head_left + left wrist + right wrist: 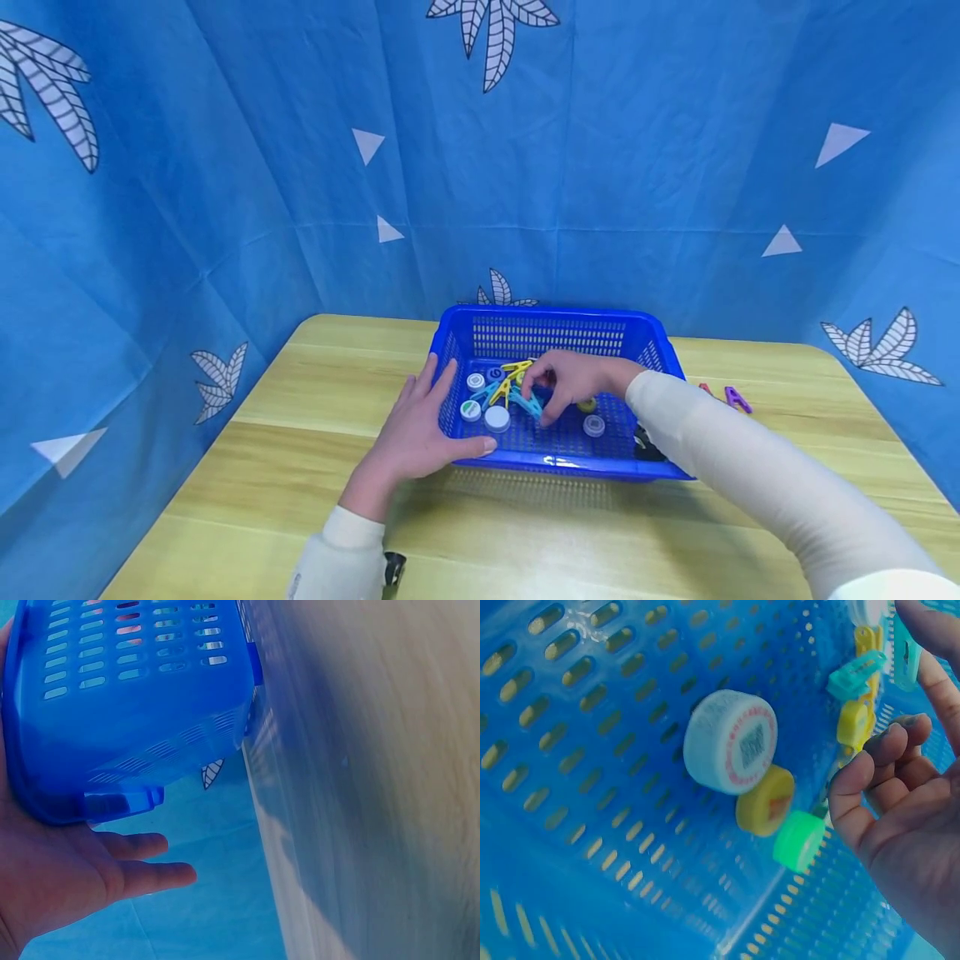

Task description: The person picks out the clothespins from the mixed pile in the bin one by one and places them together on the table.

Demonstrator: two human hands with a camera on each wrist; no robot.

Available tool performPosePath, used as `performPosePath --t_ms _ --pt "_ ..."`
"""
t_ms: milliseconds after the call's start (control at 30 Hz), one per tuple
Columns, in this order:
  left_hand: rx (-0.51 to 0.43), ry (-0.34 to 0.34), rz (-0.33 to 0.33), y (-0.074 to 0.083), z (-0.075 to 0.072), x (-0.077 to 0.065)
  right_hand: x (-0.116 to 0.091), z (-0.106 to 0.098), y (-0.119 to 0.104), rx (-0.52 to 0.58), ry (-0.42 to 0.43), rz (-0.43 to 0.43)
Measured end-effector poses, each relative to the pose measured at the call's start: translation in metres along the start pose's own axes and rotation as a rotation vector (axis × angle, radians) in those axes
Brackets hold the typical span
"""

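A blue plastic basket (555,461) on the table holds bottle caps and clothespins. My left hand (420,425) rests against its front left corner, fingers extended along the left side and thumb over the front rim. Inside the basket, my right hand (573,385) pinches a light blue clothespin (527,406) between thumb and index finger; the other fingers are curled in the right wrist view. Beside it lie yellow clothespins (501,392) and white caps (497,419). Below the hand in the right wrist view are a white cap (731,742), a yellow cap (765,801) and a green cap (799,841).
A purple clothespin (737,400) and a partly hidden red one (705,388) lie on the wooden table (300,467) right of the basket. A dark object (647,444) shows beside the right sleeve. Blue patterned cloth (600,167) hangs behind the table.
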State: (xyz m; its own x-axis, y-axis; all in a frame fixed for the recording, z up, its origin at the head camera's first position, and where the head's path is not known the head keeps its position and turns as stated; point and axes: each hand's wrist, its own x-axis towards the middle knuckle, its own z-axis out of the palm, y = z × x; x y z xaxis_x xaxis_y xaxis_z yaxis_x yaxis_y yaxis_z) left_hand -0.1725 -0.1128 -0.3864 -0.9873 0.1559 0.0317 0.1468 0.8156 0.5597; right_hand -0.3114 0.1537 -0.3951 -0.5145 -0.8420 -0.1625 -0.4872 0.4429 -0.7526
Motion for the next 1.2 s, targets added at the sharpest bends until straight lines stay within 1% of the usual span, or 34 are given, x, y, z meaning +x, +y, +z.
performPosePath --t_ms 167,400,533,633,800,1200 --pt "0.007 -0.008 -0.004 0.000 0.000 0.000 -0.013 -0.009 -0.004 0.013 0.041 0.033" --pt "0.015 0.005 0.008 -0.001 -0.001 0.002 -0.024 -0.020 -0.009 0.003 0.076 0.001" --pt "0.017 0.004 0.012 -0.002 0.000 0.002 -0.030 -0.023 -0.010 -0.016 0.105 0.015" --pt "0.016 0.003 0.011 -0.002 0.001 0.002 -0.035 -0.025 -0.012 -0.028 0.120 0.010" --pt "0.009 -0.005 0.003 -0.001 0.003 0.001 -0.042 -0.032 -0.015 -0.012 0.146 -0.002" --pt "0.001 -0.013 0.006 -0.001 0.001 0.000 -0.069 -0.054 -0.021 0.005 0.235 0.015"
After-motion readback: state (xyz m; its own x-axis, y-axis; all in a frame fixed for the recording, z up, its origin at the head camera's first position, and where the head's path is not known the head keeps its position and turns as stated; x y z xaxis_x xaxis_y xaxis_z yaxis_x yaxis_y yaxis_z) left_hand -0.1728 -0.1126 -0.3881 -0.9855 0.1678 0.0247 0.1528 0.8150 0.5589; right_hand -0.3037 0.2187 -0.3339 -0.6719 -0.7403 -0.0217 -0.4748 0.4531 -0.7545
